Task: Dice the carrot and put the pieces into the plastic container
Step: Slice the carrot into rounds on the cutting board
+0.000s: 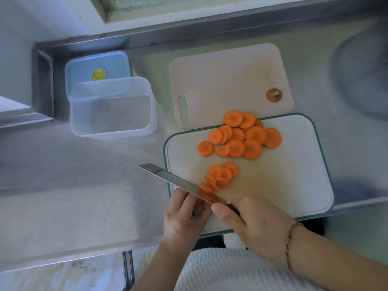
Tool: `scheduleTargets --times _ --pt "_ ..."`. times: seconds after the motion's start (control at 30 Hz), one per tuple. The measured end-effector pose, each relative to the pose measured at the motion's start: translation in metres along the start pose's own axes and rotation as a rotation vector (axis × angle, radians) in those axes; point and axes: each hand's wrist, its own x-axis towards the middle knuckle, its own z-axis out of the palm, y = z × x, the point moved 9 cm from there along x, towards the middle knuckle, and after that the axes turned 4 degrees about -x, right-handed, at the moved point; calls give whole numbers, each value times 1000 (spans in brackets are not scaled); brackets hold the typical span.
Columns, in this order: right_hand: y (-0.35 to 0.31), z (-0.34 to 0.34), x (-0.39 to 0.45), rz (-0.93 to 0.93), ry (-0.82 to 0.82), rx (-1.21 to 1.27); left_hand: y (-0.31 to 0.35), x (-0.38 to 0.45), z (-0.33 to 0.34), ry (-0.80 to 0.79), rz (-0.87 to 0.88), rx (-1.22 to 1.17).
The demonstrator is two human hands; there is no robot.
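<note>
Both hands are at the near edge of the white cutting board [283, 175]: the carrot stub [206, 198] is pinched by the left hand [184, 217], and the knife [180, 182] is gripped by the right hand [252, 223], blade against the stub. Far left, the empty plastic container [112, 111] is set before its blue lid [96, 70]. Carrot slices [241, 136] are heaped on the board's far part, just below a pink board [226, 80].

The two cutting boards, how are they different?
The pink cutting board has a handle slot and holds only the carrot end; the white cutting board has a teal rim and holds the carrot slices. The pink one lies farther away, partly under the white one. Both are rounded rectangles.
</note>
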Motion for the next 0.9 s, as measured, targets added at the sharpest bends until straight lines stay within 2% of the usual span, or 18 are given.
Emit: scheduleTargets --times 0.27,0.53,0.73,0.9 --pt "13 12 9 80 -49 -12 2 -2 1 -2 48 6" --pt "-12 23 51 -46 46 -25 2 -7 1 -49 69 -35" --pt "-4 13 13 -63 47 72 1 -8 -3 -22 29 28" --pt "5 9 -2 27 -6 -11 0 -9 -3 -11 38 14"
